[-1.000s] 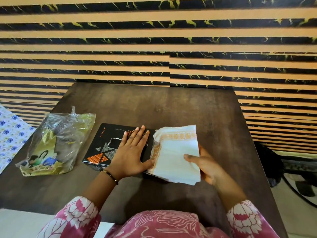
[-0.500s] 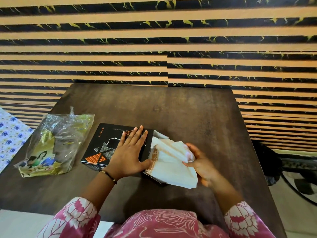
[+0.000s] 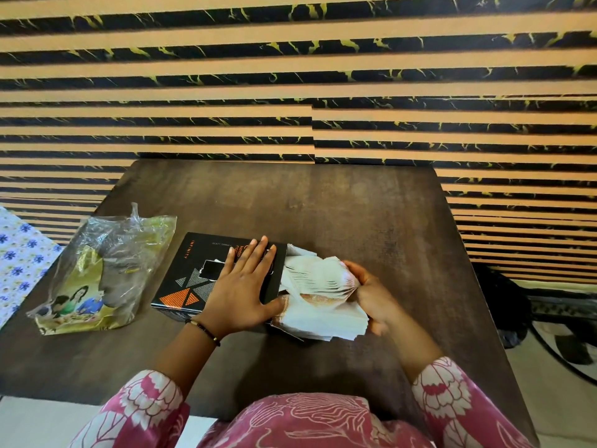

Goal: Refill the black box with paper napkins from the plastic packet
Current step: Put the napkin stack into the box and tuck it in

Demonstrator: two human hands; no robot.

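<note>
The black box [image 3: 197,273] with orange and grey triangles lies flat on the dark table [image 3: 323,208]. My left hand [image 3: 240,291] rests flat on its lid, fingers spread, pressing it down. A stack of white paper napkins [image 3: 318,302] with orange borders sits at the box's open right end, bent and fanned. My right hand [image 3: 371,295] grips the stack from the right, with its left edge at the box opening. The plastic packet [image 3: 106,270], clear and yellow-green with a printed picture, lies crumpled to the left of the box.
A striped black and tan wall panel [image 3: 290,92] stands right behind the table. A blue-flowered cloth [image 3: 19,253] lies at the far left. Dark objects and a cable [image 3: 549,331] sit on the floor to the right of the table.
The napkin stack was held flat and upright, facing me; my right hand has since bent it and pushed its left edge toward the box's open end. My left hand stayed on the lid.
</note>
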